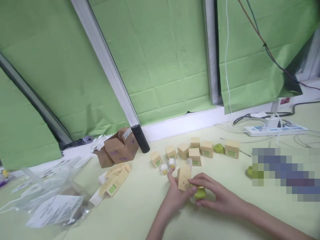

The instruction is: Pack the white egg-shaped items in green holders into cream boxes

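Note:
My left hand (pixel 172 196) is closed around a small pale-yellow cardboard box (pixel 184 177), tilted, with small markings on its face. Close beside it, my right hand (pixel 217 194) grips a shiny green rounded object (pixel 200 192) between thumb and fingers; its exact kind is unclear. The two hands nearly meet, and the left fingertips reach the green piece. Just beyond the left hand lie clear packs with white and yellow contents (pixel 168 166). Several similar small boxes (pixel 195 156) with green windows stand in a loose group behind.
Flattened yellow cartons (pixel 117 180) lie left, before an open brown cardboard box (pixel 121 146) and black cylinder (pixel 140 138). Plastic bags (pixel 57 206) cover the far left. Another green piece (pixel 219 148) sits among the boxes. A power strip (pixel 277 130) with cables occupies the back right.

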Tool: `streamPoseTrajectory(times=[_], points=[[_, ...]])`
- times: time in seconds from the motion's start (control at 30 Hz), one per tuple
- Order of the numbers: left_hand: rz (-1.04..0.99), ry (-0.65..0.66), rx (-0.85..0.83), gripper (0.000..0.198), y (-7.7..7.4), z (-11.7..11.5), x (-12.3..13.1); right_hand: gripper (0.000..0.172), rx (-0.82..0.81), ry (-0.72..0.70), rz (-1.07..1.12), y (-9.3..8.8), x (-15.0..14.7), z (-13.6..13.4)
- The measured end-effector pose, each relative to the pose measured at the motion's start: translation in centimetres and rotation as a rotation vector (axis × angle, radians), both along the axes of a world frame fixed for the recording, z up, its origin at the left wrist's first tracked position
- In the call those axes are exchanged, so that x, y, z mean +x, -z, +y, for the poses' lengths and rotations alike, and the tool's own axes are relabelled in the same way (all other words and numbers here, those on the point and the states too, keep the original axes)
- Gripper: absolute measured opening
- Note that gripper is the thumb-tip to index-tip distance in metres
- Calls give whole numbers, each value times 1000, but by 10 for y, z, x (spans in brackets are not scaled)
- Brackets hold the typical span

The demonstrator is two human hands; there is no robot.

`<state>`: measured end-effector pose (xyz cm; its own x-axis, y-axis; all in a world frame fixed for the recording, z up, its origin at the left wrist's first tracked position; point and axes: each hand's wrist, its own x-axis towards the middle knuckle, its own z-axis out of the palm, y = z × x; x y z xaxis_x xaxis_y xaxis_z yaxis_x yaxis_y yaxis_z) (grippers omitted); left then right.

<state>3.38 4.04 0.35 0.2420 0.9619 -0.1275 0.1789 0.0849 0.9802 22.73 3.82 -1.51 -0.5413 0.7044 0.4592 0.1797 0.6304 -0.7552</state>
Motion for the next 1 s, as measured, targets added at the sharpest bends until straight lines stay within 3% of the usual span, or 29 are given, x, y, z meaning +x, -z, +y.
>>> streamPoseTrajectory(times=[0.1,0.23,0.3,0.37,0.43,0.5,0.6,0.8,0.9,1.0], points=[[12,48,-31,97,-2,10,6,48,-92,61,168,-12,9,4],[216,103,42,78,-2,10,15,48,-391,406,546,-21,21,17],[37,100,-21,72,1,7,21,48,-512,516,735,-18,22,23],[-328,105,-135,52,5,4,26,46,-645,485,815,-10,20,28],[-653,167,-254,39,9,1,29,46,-757,390,796,-1,16,29],[-783,228,-295,35,12,-3,31,46,-811,327,752,4,11,26],[-747,244,-313,35,16,-10,31,43,-839,289,711,1,7,18],[-687,154,-340,41,26,-16,30,32,-840,294,607,-17,9,10],[-681,74,-290,38,27,-14,30,31,-794,288,464,-18,13,12],[-628,62,-257,48,28,-13,32,26,-737,223,296,-14,16,15]])
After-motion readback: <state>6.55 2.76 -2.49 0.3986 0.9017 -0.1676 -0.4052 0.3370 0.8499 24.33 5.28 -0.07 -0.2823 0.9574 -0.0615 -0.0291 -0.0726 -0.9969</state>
